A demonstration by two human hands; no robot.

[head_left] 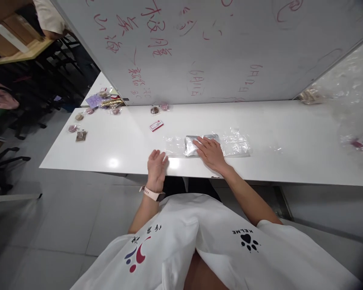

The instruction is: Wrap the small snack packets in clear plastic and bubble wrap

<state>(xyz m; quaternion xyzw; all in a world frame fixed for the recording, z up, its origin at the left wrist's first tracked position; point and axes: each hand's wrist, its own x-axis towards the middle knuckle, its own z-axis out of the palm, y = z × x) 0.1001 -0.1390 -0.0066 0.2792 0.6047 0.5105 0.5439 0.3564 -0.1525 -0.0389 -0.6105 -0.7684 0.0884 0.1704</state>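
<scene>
A silver foil pouch (190,147) lies flat on the white table near its front edge, on or inside a clear plastic bag (237,146) that stretches out to both sides. My right hand (211,153) rests on the pouch with its fingers spread, covering much of it. At the left end of the bag, by the table's edge, is my left hand (156,166), palm turned up and fingers loosely bent apart; I see nothing in it. Whether it touches the bag, I cannot tell.
Behind the table (124,151) stands a whiteboard (230,52) with red writing. A red-and-white card (156,125) and small wrapped packets (155,110) lie near it. More packets (81,135) sit at the left end. Clear plastic bags (355,117) cover the right end.
</scene>
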